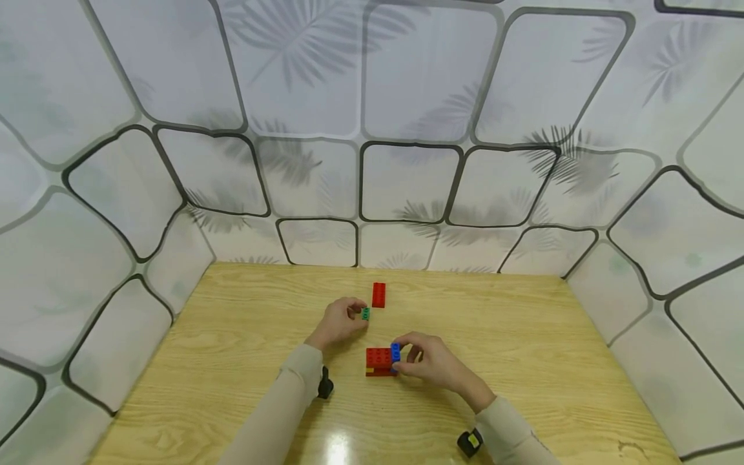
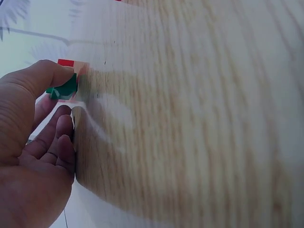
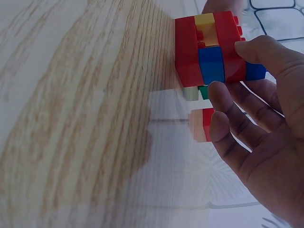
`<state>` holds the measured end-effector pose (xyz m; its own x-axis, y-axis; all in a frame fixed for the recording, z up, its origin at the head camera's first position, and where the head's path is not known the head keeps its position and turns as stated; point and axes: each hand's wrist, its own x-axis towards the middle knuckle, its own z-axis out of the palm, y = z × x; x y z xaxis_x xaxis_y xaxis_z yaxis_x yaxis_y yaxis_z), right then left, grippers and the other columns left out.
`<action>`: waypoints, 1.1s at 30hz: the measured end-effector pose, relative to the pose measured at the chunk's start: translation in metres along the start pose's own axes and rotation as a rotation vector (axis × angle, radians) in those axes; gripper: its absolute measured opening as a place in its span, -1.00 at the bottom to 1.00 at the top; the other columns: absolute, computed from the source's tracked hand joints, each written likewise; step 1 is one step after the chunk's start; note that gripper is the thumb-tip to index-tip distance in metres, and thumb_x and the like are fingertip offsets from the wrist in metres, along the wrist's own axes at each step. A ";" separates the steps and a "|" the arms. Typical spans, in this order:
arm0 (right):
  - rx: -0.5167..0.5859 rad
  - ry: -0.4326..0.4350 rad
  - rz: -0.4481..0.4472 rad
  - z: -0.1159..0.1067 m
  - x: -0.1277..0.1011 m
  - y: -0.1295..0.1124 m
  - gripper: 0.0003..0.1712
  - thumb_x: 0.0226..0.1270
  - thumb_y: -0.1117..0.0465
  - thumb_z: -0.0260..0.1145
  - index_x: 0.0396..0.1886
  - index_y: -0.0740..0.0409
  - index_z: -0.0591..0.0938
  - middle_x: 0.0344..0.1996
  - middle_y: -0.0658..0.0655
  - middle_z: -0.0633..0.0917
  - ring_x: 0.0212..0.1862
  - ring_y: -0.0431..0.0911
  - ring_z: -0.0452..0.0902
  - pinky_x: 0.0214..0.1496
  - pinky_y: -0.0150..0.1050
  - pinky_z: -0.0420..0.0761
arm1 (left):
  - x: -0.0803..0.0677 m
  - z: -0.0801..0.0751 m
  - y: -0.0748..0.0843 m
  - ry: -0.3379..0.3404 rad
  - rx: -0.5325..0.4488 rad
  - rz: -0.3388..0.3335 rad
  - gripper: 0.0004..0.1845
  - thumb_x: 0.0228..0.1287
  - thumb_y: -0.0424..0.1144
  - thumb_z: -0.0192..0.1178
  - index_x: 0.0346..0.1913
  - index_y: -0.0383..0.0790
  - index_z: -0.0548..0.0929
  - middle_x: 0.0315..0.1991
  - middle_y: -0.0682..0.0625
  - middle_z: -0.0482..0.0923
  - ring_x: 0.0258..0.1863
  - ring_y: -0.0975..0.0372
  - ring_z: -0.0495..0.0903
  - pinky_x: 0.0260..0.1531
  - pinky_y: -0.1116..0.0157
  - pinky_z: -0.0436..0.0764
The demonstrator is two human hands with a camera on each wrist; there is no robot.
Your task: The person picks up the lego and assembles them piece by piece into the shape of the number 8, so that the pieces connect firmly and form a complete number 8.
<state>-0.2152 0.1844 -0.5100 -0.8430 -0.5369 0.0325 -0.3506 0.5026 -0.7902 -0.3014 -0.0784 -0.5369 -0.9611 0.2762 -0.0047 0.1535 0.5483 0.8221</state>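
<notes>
My left hand (image 1: 340,321) pinches a small green toy brick (image 1: 365,314) between thumb and fingers, low over the table. In the left wrist view the thumb covers part of the green brick (image 2: 64,90), and the other fingers are bent below. Nearer me stands a layered brick stack (image 1: 378,359), red at bottom and top, with yellow (image 3: 205,29) and blue bricks (image 3: 211,65) between. One more blue brick (image 1: 396,351) sits on its right end. There my right hand (image 1: 433,363) grips the stack, thumb on the near side and index finger at the far side.
A loose red brick (image 1: 379,295) lies on the wooden table (image 1: 494,316), just beyond the green one. Patterned cloth walls (image 1: 407,187) rise behind the table and on both sides. Black wrist devices (image 1: 469,443) hang by both sleeves.
</notes>
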 end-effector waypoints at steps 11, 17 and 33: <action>0.020 -0.011 -0.012 -0.001 -0.002 -0.002 -0.50 0.43 0.08 0.49 0.24 0.24 0.66 -0.02 0.19 0.75 -0.30 -0.26 0.63 -0.42 -0.32 0.65 | -0.006 -0.006 0.002 -0.012 -0.002 -0.012 -0.65 0.25 -0.26 0.51 0.07 -0.21 0.71 -0.08 -0.03 0.72 -0.12 0.17 0.64 -0.01 0.14 0.68; 0.019 -0.011 -0.003 -0.001 -0.001 -0.002 -0.49 0.41 0.07 0.50 0.24 0.23 0.66 -0.01 0.17 0.75 -0.29 -0.25 0.62 -0.40 -0.33 0.64 | -0.011 -0.011 0.005 -0.005 0.010 -0.015 -0.67 0.26 -0.26 0.51 0.05 -0.19 0.71 -0.11 -0.02 0.72 -0.11 0.17 0.65 0.02 0.13 0.68; 0.012 -0.002 -0.009 0.000 -0.001 0.002 -0.48 0.40 0.06 0.51 0.24 0.22 0.67 0.02 0.16 0.75 -0.28 -0.28 0.61 -0.39 -0.34 0.64 | -0.026 -0.019 0.015 -0.017 -0.042 0.059 -0.67 0.25 -0.27 0.52 0.04 -0.18 0.70 -0.09 -0.01 0.76 -0.09 0.16 0.71 -0.06 0.16 0.71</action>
<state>-0.2147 0.1856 -0.5117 -0.8391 -0.5426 0.0388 -0.3533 0.4894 -0.7973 -0.2786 -0.0927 -0.5134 -0.9467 0.3201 0.0350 0.1995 0.4976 0.8442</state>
